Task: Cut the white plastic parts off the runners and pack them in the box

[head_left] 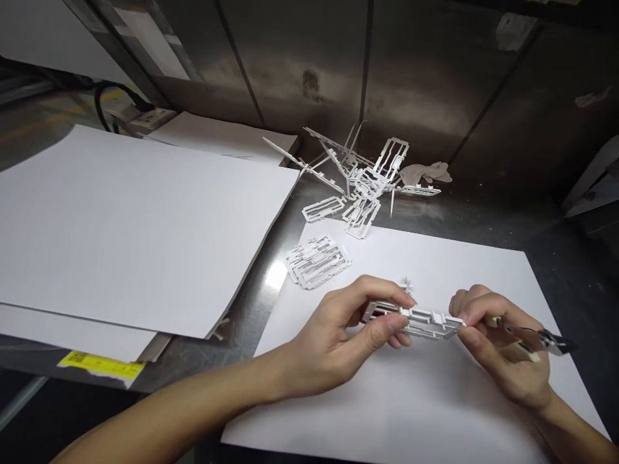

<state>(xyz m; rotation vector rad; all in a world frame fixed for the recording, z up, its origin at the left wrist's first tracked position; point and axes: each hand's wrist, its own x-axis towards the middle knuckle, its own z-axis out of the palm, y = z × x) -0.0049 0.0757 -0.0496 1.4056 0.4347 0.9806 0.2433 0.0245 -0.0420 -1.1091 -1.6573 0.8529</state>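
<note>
Between my two hands is a white plastic frame (pixel 430 323), tilted above a white sheet (pixel 387 406). My left hand (pixel 348 332) is closed on its left end, thumb in front and fingers behind. The thumb and forefinger of my right hand (pixel 503 345) pinch its right corner. Tucked in the right palm is a small hand tool (pixel 541 338) with dark metal jaws, perhaps nippers; its handles are mostly hidden. A stack of similar white frames (pixel 318 261) lies on the sheet's left part. A small white scrap (pixel 407 285) shows just behind my left fingers.
A tangled heap of white plastic frames and sprues (pixel 367 180) lies at the back, beside a pale glove (pixel 425 173). Large white sheets (pixel 145 232) are stacked at left on the metal table (pixel 464 212). A metal wall (pixel 290 64) closes the back.
</note>
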